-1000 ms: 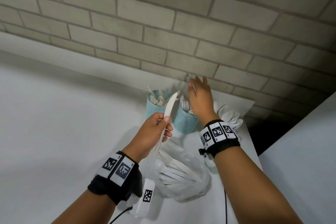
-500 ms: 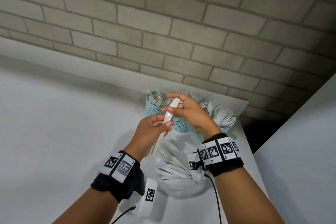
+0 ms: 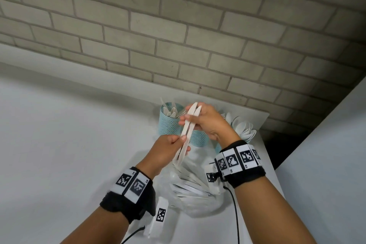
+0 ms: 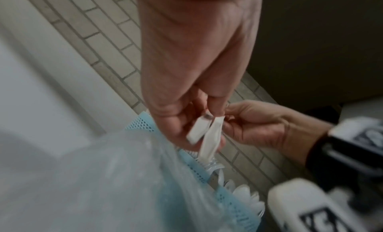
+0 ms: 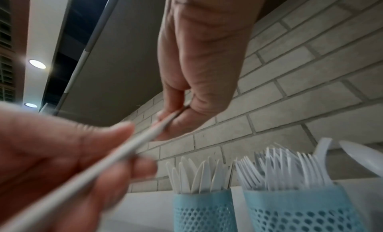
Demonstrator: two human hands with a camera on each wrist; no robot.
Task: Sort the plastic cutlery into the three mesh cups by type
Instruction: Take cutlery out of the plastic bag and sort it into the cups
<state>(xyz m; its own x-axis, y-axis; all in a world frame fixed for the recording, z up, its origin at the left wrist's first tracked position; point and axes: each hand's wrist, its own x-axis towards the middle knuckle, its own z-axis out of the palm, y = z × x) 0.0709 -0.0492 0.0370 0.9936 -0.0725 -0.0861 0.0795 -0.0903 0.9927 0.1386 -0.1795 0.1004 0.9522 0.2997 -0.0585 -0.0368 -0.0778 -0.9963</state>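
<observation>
Two white plastic knives (image 3: 188,127) stand tilted above the cups, their tips splayed apart in a narrow V. My left hand (image 3: 181,140) grips their handle ends (image 4: 212,137). My right hand (image 3: 188,120) pinches one knife (image 5: 132,144) higher up, between thumb and fingers. Behind the hands stand three teal mesh cups: the left cup (image 3: 169,125) holds knives (image 5: 196,175), the middle cup (image 3: 199,138) holds forks (image 5: 283,168), and the right one is mostly hidden by my right hand, with white spoons (image 3: 243,128) fanning out of it.
A clear plastic bag (image 3: 198,194) with several more white cutlery pieces lies on the white table (image 3: 59,154) under my wrists. The brick wall (image 3: 178,35) stands right behind the cups. The table's right edge (image 3: 267,156) drops off beside the spoons.
My right hand came back from the cups to the cutlery in my left hand and took hold of one knife. The two knives now spread apart at the tips.
</observation>
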